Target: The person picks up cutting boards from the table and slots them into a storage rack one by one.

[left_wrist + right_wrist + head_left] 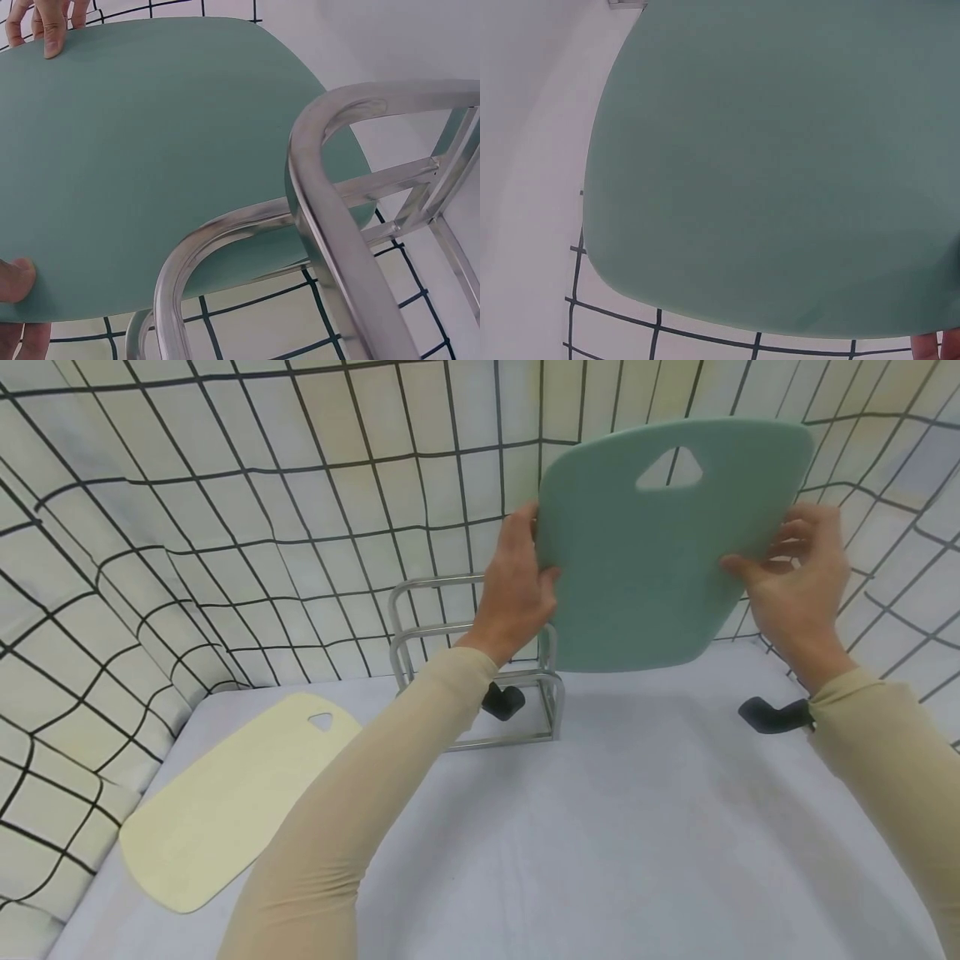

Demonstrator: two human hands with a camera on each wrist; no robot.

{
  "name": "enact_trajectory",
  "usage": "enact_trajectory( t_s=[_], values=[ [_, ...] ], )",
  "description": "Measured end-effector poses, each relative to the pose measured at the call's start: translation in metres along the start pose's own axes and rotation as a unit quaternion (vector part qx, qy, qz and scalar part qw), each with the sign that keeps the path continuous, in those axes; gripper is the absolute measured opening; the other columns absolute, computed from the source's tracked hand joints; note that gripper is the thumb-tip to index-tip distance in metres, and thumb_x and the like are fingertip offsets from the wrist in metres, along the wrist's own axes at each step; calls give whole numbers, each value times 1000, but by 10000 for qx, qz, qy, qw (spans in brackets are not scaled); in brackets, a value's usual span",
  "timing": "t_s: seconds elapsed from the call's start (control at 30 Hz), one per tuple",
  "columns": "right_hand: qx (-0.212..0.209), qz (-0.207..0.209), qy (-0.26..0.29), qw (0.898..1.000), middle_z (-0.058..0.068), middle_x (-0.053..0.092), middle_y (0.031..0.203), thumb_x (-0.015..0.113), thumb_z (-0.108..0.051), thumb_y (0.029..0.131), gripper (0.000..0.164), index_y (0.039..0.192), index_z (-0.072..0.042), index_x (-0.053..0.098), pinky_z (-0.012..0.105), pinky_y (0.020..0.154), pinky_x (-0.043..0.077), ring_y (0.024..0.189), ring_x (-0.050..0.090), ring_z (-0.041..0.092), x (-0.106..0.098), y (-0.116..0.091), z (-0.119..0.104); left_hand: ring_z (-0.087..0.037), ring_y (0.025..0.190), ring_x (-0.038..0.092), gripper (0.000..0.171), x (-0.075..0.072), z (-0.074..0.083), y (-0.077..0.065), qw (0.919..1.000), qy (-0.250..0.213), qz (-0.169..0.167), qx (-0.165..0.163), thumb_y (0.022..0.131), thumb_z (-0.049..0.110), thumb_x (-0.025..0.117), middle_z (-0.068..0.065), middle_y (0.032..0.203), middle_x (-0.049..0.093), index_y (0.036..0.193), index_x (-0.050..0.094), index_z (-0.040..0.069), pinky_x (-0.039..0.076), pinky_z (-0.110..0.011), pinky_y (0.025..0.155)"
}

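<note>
A green cutting board (645, 560) is held upright, its handle cutout at the top. My left hand (517, 585) grips its left edge, thumb on the near face and fingers behind. On the opposite edge my right hand (802, 577) pinches it, thumb in front. Just left of the board stands a metal wire rack (555, 710) with looped bars, partly hidden by my left forearm. In the left wrist view the rack's bars (322, 195) cross in front of the board's lower end. The right wrist view is mostly filled by the board (765, 172).
A cream cutting board (232, 802) lies flat on the white table (600, 843) at the left. Grid-patterned cloth walls (337, 510) enclose the back and sides. Black wrist-worn pieces (772, 716) stick out by both forearms.
</note>
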State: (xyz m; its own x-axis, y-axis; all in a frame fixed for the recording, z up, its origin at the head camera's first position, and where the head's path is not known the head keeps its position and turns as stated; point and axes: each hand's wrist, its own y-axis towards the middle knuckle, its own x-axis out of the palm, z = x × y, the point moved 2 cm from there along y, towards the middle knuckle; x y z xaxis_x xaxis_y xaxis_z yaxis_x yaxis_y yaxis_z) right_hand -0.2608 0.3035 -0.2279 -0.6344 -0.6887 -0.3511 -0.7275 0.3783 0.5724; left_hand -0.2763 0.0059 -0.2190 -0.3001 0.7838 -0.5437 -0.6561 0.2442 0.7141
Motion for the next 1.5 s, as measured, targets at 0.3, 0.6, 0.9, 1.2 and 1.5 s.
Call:
enact_trajectory(
  t_s=[0.3,0.6,0.9,1.2,1.5],
  values=[
    [-3,-5,-11,10000,-22,56,126,76,-19,93,55,139,-36,50,25,106,54,116,55,-2,1,0,-1,-27,142,52,56,-2,-1,-2,10000,-1,-36,16,100,-3,57,-17,146,46,150,31,-2,44,-27,120],
    [-21,9,-38,10000,-22,56,125,75,-17,94,54,138,-35,50,24,105,54,115,55,-2,2,-1,-7,-27,142,52,57,-5,-2,-1,10000,-10,15,67,99,-3,58,-17,145,47,149,32,-1,44,-26,120],
    [-76,11,-82,9999,-23,55,124,75,-16,94,55,139,-36,50,24,103,55,115,56,-3,2,-1,-8,-27,145,50,58,-6,-3,-1,10000,-71,-31,-3,99,-3,57,-17,147,46,150,31,-1,43,-25,121],
    [20,-88,-102,9999,-22,55,124,74,-16,94,56,140,-37,49,24,104,55,115,55,-2,5,-3,-7,-27,145,49,60,-7,-4,-4,9999,-58,-99,-83,100,-1,58,-17,148,45,152,28,-1,43,-29,122],
    [-44,-112,-56,9999,-24,53,119,75,-16,94,56,139,-36,50,23,102,55,112,56,-3,8,-3,-7,-28,146,49,61,-9,-8,-5,9999,-32,-50,-101,99,-1,58,-18,150,43,153,27,-2,43,-30,122]
  ],
)
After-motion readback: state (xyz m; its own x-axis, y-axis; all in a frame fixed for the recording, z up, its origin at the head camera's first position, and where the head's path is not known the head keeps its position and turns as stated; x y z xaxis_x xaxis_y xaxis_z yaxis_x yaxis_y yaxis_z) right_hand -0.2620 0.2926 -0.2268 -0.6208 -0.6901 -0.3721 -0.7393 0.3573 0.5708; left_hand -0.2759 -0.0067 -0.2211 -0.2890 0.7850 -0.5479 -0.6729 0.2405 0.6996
